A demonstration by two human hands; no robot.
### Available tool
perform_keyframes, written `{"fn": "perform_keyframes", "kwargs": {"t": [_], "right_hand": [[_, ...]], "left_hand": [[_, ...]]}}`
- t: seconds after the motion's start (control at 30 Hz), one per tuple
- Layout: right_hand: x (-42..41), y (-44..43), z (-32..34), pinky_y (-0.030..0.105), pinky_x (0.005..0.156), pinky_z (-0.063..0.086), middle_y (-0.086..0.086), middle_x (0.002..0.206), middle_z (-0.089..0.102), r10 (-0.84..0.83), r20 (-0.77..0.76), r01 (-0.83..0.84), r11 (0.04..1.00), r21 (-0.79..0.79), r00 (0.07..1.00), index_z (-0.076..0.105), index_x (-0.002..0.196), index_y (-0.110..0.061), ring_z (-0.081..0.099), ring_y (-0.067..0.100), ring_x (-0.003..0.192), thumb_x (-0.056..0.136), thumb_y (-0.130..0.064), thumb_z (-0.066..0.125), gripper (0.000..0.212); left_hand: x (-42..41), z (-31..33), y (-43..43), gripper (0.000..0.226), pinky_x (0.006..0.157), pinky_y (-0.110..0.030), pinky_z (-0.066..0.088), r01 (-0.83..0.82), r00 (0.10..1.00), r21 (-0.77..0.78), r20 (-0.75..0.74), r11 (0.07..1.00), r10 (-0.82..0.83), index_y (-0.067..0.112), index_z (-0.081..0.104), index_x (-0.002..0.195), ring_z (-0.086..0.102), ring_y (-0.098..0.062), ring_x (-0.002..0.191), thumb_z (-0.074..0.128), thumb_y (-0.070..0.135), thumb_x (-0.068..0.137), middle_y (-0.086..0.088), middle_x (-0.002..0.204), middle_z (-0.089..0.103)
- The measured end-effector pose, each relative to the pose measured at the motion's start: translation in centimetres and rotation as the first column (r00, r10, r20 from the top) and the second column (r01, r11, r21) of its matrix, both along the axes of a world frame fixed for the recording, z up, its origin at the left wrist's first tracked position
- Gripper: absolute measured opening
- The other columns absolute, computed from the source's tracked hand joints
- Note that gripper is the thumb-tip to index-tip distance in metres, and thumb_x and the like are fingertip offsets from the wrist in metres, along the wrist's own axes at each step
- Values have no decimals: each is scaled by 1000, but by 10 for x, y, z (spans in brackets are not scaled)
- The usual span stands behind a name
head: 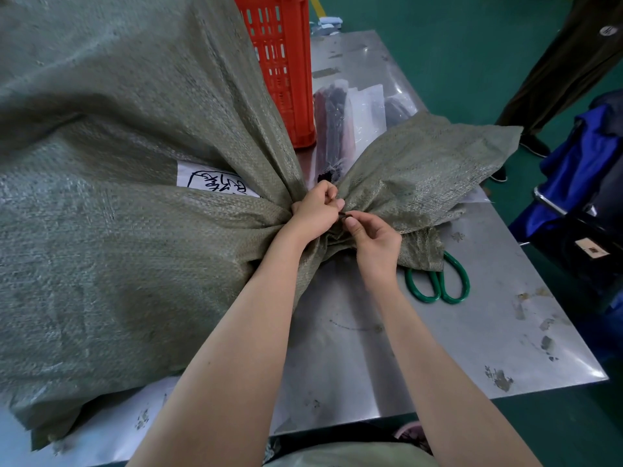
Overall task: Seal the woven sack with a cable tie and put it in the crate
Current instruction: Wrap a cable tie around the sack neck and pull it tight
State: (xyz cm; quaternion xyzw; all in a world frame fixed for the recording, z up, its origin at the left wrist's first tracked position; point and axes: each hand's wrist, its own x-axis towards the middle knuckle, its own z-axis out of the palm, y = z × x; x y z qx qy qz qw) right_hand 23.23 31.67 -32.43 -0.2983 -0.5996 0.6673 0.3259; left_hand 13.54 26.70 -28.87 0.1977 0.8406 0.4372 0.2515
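Note:
A big grey-green woven sack (111,203) lies full on the steel table and fills the left half of the view. Its mouth is bunched into a neck, and the loose end (424,163) fans out to the right. My left hand (315,210) is clenched around that neck. My right hand (372,239) pinches the end of a thin dark cable tie (344,216) right beside the left fist. Most of the tie is hidden by the fabric and my fingers. A red slatted crate (286,62) stands upright behind the sack.
Green-handled scissors (438,281) lie on the steel table (472,348), partly under the sack's loose end. Clear plastic bags with dark items (350,116) lie near the crate. A white handwritten label (215,183) is on the sack. A blue bag (580,170) and a standing person's legs (553,79) are at the right.

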Motion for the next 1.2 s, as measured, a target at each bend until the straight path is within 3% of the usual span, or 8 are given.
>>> {"fn": "perform_keyframes", "kwargs": {"t": [0.1,0.3,0.5,0.67,0.83,1.03,1.2], "right_hand": [[0,2,-1,12,75,50,-7,75,67,24,-22,-25,999,-38,999,67,98,2,62,-11,63,85,5,58,16],[4,4,4,8,66,52,-15,57,71,112,-88,-124,981,-150,990,64,83,-10,66,-6,59,85,10,55,22],[5,5,5,7,66,53,-14,55,71,158,-101,-174,969,-173,982,63,78,-13,66,-5,57,85,11,54,27],[8,6,5,8,66,53,-12,57,72,177,-102,-193,965,-179,979,63,78,-10,67,-4,59,84,12,55,24],[9,6,8,6,65,52,-13,55,71,195,-110,-214,957,-196,975,61,77,-10,66,-5,57,86,12,52,25],[6,4,7,6,67,51,-15,58,71,204,-141,-231,948,-217,969,59,78,-11,67,-7,60,87,13,49,28],[4,4,5,7,69,52,-13,58,72,198,-153,-231,944,-235,968,58,78,-12,67,-6,61,87,13,48,28]], "left_hand": [[0,0,0,28,105,-51,38,6,1000,-8,-8,1000,-6,26,34,63,47,-26,89,48,19,86,7,62,43],[-1,-3,-1,31,106,-51,37,29,1000,-5,-8,1000,-29,26,33,63,44,-23,90,47,15,89,9,63,44],[2,-3,-2,35,90,-29,29,57,996,-71,-67,996,-62,24,30,63,35,-19,92,46,11,92,13,59,43],[0,-3,-3,35,100,-40,36,77,995,-79,-64,994,-82,24,30,63,37,-20,92,48,16,91,13,61,43],[2,-2,-4,35,86,-27,28,123,987,-122,-93,985,-134,24,29,63,37,-19,95,47,17,92,10,65,41],[1,-3,-4,34,107,-43,36,109,991,-92,-70,990,-115,24,31,62,52,-32,107,47,17,91,11,65,45],[0,-3,-3,34,106,-47,36,93,995,-69,-30,993,-95,25,32,62,53,-40,115,47,18,91,10,66,46]]}}
